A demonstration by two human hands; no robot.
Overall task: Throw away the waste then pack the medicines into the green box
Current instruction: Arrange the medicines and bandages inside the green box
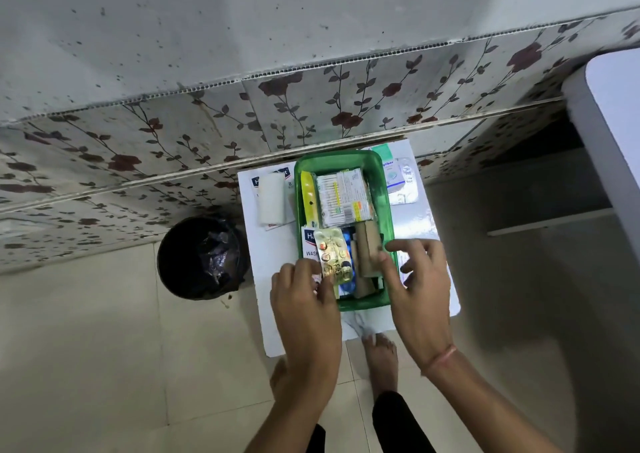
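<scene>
A green box (387, 210) stands on a small white table (429, 224). Inside lie a pack of cotton swabs (343, 198), a yellow strip (309, 199), brown cardboard rolls (366, 251) and blue items. My left hand (304, 296) is shut on a gold blister strip of pills (334, 255) held over the box's near left corner. My right hand (414, 279) hovers open over the box's near right rim, its index finger touching a brown roll. A white and blue sachet (309, 243) leans at the box's left edge.
A black bin (201, 256) lined with a dark bag stands on the floor left of the table. A white gauze roll (272, 198) on sachets lies left of the box; a small medicine carton (393, 173) and blister pack (405, 184) lie right. My bare feet (381, 359) are below.
</scene>
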